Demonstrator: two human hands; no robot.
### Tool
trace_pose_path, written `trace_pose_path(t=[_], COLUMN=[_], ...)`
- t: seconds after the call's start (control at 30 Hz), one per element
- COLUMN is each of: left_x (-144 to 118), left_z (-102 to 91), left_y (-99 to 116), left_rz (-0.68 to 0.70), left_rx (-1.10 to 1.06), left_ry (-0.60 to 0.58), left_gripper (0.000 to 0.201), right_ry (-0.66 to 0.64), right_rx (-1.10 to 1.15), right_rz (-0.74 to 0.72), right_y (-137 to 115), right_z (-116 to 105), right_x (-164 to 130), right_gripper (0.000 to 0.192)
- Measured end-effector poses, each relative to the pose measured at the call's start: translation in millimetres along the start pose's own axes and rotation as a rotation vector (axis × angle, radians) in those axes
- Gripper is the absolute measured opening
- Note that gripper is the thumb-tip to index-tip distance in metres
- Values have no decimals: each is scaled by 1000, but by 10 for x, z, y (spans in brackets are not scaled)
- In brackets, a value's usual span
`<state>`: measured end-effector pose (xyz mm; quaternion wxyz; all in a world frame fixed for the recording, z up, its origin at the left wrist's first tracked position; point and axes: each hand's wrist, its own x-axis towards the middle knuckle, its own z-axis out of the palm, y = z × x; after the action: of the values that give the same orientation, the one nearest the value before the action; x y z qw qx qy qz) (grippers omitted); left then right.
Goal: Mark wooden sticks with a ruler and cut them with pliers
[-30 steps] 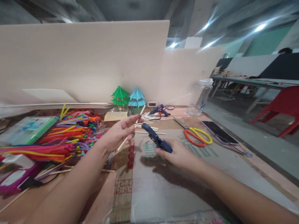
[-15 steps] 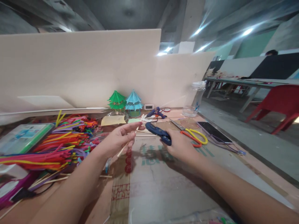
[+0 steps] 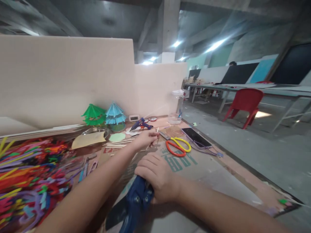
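My right hand [image 3: 155, 176] is closed around the handles of dark blue cutting pliers [image 3: 132, 207], whose jaws point down toward the lower frame edge. My left hand [image 3: 145, 139] reaches forward over the table and pinches a thin wooden stick [image 3: 157, 132] close to the red and yellow scissors [image 3: 177, 146]. More wooden sticks [image 3: 118, 144] lie just left of that hand. A printed cardboard sheet [image 3: 194, 168] lies beneath both hands.
A heap of coloured pipe cleaners [image 3: 29, 174] fills the left. Green and blue paper pagodas [image 3: 104, 115], a blue glue gun [image 3: 141, 123], a clear bottle [image 3: 177, 105] and a phone [image 3: 195, 138] sit further back. Beige partition boards [image 3: 73, 74] stand behind; a red chair [image 3: 244, 105] is right.
The view swung right. My right hand pulled the pliers back toward me and turned their jaws downward. My left hand stretched forward with the stick, toward the scissors.
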<state>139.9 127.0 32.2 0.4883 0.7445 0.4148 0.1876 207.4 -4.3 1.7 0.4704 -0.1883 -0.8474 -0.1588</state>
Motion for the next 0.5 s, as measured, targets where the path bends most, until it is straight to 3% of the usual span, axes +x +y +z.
trace_pose_path(t=[0.13,0.23,0.33,0.5], left_x=[425,517,410,63], left_z=[281,353,215,-212], left_y=[184,220,162,7], left_rz=[83,108,109,89], left_rx=[-4,8,47,200], left_ry=[-28,-7,48,143], left_gripper=[36,36,36,35], right_ry=[12,-8,-54,-149], right_rx=[-67,-79,-74,-48], right_rz=[24,42,83,106], right_y=[112,170,193,169], right_z=[-99,-116,-103,-32], right_x=[47,32,-6,-57], right_gripper=[25,27,32,36])
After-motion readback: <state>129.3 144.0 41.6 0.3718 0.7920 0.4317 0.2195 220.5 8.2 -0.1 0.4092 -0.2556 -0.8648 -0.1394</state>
